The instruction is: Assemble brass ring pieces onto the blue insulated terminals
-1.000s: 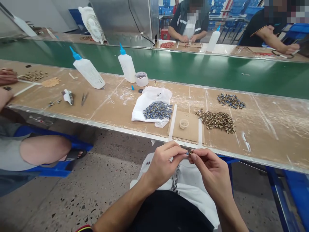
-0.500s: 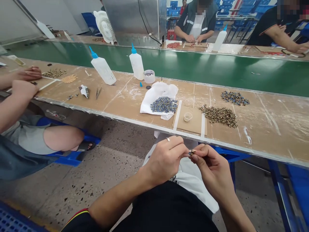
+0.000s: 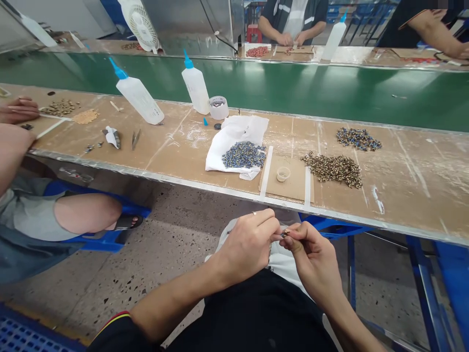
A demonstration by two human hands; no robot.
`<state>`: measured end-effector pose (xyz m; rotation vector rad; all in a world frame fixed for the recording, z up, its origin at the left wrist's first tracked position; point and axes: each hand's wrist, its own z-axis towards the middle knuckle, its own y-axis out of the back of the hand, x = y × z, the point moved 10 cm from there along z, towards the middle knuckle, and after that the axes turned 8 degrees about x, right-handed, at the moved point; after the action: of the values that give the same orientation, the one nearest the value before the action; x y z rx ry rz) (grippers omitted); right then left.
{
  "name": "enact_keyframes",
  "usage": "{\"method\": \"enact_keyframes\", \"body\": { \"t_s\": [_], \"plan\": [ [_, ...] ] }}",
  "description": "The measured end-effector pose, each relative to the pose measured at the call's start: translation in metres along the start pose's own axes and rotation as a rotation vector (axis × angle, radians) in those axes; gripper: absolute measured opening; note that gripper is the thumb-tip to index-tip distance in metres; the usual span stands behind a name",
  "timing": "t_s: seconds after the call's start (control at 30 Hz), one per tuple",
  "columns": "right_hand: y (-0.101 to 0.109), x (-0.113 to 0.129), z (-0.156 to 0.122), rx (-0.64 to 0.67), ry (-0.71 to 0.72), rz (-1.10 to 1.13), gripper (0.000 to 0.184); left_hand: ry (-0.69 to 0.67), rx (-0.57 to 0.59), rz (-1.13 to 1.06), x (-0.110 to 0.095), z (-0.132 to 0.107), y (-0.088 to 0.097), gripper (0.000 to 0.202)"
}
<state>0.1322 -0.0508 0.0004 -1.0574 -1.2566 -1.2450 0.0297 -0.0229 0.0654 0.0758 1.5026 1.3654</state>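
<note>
Left hand (image 3: pixel 249 244): while pinching a small part (image 3: pixel 284 234), seemingly steadying.
Right hand (image 3: pixel 315 259): pinching it too, probably fitting.
Small part: likely needing careful alignment next.

I count two blue-tipped bottles (image 3: pixel 141 101) and one tape roll (image 3: pixel 219 112) towards the tabletop's (image 3: pixel 176 159) far edge, one clear cup (image 3: pixel 283 174) towards its near edge, one brassy pile (image 3: pixel 336 170) right of that, two blue-flecked piles (image 3: pixel 244 155) and one pair of tweezers (image 3: pixel 135 140)
</note>
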Motion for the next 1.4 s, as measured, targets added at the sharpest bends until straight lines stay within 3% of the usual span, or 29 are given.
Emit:
{"method": "enact_keyframes", "body": {
  "t_s": [0.3,0.43,0.63,0.97,1.23,1.4],
  "plan": [
    [0.001,-0.007,0.042,-0.022,-0.078,0.087,0.012,-0.034,-0.029,-0.147,0.040,0.025,0.020,0.019],
    [0.009,-0.007,0.066,-0.055,-0.125,0.120,0.008,0.015,0.024,-0.214,0.061,0.045,0.027,0.016],
    [0.021,-0.018,0.087,-0.110,-0.189,0.113,0.006,0.067,0.148,-0.279,0.084,0.067,0.018,0.017],
    [0.030,-0.030,0.103,-0.073,-0.254,0.160,0.008,0.048,0.103,-0.368,0.099,0.083,0.015,0.019],
    [0.036,-0.033,0.101,-0.091,-0.231,0.147,0.007,0.047,0.083,-0.381,0.099,0.087,0.012,0.017],
    [0.034,-0.035,0.096,-0.069,-0.221,0.135,0.006,0.029,0.136,-0.361,0.094,0.086,0.009,0.020]
  ]
}}
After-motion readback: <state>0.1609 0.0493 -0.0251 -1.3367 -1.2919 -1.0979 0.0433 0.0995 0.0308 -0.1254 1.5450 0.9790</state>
